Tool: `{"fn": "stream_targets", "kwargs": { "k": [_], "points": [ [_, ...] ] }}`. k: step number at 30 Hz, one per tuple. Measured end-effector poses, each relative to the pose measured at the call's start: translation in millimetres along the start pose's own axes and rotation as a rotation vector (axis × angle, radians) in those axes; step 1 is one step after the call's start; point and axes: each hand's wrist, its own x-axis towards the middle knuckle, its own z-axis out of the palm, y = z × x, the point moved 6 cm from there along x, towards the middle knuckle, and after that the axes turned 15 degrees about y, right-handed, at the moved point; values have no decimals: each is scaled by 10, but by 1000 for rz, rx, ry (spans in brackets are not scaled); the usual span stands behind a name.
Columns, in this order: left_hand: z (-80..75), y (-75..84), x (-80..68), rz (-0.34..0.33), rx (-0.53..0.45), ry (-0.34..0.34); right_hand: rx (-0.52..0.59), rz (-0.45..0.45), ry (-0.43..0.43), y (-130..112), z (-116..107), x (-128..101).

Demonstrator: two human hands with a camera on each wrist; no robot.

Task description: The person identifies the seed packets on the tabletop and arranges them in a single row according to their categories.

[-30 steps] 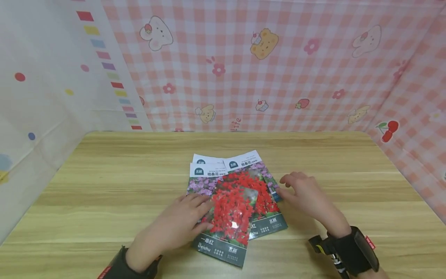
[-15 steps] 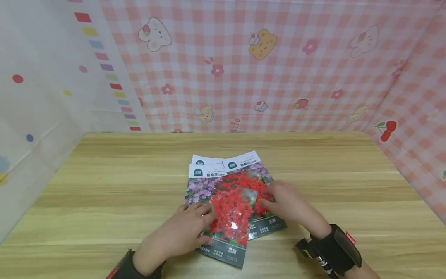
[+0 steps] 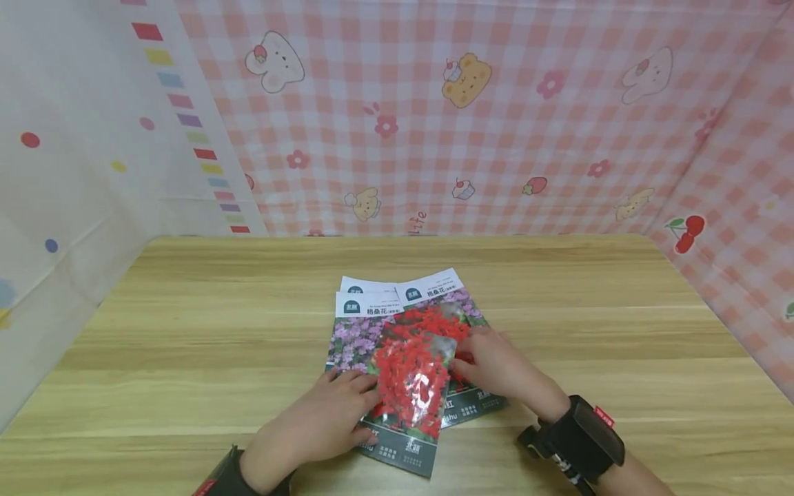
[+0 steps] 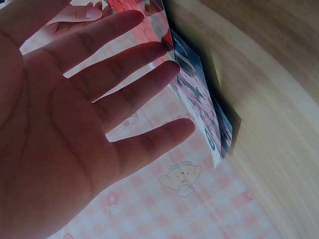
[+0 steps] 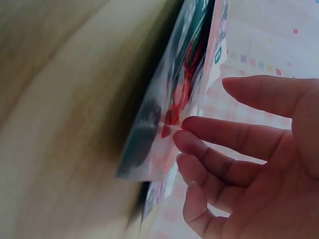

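Observation:
Several flower seed packets lie overlapped in a loose pile. Uppermost is a glossy packet with red flowers (image 3: 409, 386); a second red-flower packet (image 3: 486, 399) shows from under it on the right. Beneath these, a purple-flower packet (image 3: 360, 337) lies to the left and another purple-flower packet (image 3: 440, 286) to the right. My left hand (image 3: 322, 420) is at the top packet's left edge, its fingers (image 4: 134, 94) straight and spread. My right hand (image 3: 505, 368) reaches over the second red packet, fingertips (image 5: 192, 142) near the top packet's right edge, fingers loosely bent and thumb apart.
A further packet's white top (image 3: 372, 284) peeks out behind the pile. The wood-grain table (image 3: 205, 331) runs back to a pink checked cloth (image 3: 422, 89), with white cloth (image 3: 74, 179) at the left. A dark camera strap (image 3: 579, 434) sits on my right wrist.
My right hand has moved left from beside the pile to over the red packets. My left hand has shifted slightly down along the top packet's edge. The packets keep their arrangement.

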Motion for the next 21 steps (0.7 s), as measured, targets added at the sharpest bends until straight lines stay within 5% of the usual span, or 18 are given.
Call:
{"fn": "stream_targets", "kwargs": {
  "k": [6, 21],
  "points": [
    [3, 21, -17, 23, 7, 24, 110, 29, -4, -3, 14, 22],
    [10, 59, -35, 40, 21, 53, 398, 279, 13, 35, -12, 19]
  ]
}}
